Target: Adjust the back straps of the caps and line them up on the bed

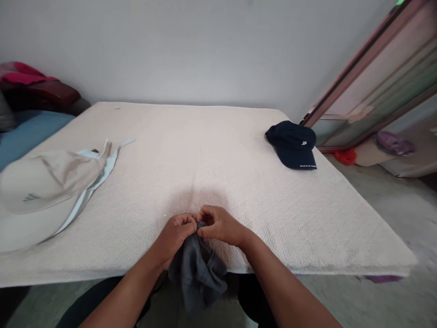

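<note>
Yeah, your left hand (179,233) and right hand (220,226) pinched grey fabric (196,273) up top, fingertips nearly together, probably for control.

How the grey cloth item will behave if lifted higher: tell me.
The grey cloth item will probably be floppy, since it hangs in loose folds from the left hand and right hand. It is likely light, as a fingertip pinch seems to hold it. It may swing, its lower part dangling past the near edge of the table.
</note>
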`<state>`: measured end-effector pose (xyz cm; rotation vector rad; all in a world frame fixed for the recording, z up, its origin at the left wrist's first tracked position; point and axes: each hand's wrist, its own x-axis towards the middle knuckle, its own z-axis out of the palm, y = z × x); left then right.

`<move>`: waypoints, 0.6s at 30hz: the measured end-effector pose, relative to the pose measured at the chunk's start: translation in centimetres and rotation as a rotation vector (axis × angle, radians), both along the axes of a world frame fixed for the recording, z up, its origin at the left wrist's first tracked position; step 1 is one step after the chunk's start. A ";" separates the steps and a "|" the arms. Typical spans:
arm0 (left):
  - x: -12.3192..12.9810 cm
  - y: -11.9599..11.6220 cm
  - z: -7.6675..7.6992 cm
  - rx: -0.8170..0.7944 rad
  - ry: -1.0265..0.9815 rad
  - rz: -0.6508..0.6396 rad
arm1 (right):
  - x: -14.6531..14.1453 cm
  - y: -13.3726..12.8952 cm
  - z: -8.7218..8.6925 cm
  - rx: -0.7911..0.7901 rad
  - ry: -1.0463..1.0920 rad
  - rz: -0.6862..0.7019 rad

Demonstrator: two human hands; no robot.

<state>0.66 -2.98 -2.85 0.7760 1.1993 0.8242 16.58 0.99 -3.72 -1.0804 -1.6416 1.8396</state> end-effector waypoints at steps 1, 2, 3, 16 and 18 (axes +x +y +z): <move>0.0 0.0 0.0 -0.002 -0.009 0.004 | 0.0 0.0 0.0 0.000 -0.008 0.001; 0.0 0.0 0.0 -0.004 -0.020 0.007 | 0.0 0.0 0.0 -0.002 -0.015 0.001; 0.1 0.0 0.0 -0.007 -0.033 0.010 | 0.0 0.0 0.0 0.001 -0.023 -0.002; -0.1 0.0 0.1 0.009 0.058 0.000 | 0.0 0.0 -0.1 0.137 -0.055 0.017; 0.0 0.0 0.1 0.018 0.080 0.001 | 0.0 0.1 -0.1 0.135 -0.061 0.021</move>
